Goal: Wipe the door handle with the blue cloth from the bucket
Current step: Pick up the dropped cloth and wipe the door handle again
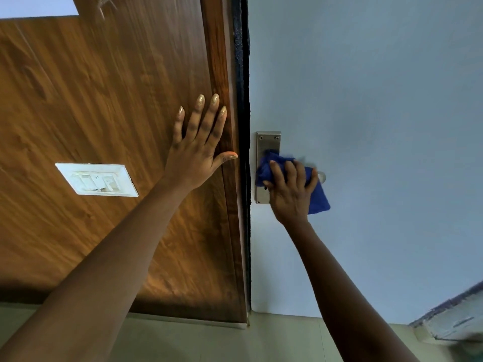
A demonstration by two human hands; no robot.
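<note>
My right hand point(291, 190) grips the blue cloth point(317, 195), pressed over the metal door handle point(322, 176) on the pale blue door point(379, 113). Only the lever's tip shows past the cloth. The steel backplate point(264, 145) is partly covered by cloth and fingers. My left hand point(200, 145) lies flat, fingers spread, on the brown wooden panel point(104, 100) beside the door edge. The bucket is not in view.
A white switch plate point(96, 179) sits on the wooden panel, left of my left forearm. A dark door seal point(243, 74) runs between panel and door. Greenish floor tiles point(209, 340) lie below. A pale, blue-edged object point(454, 320) juts in at the lower right.
</note>
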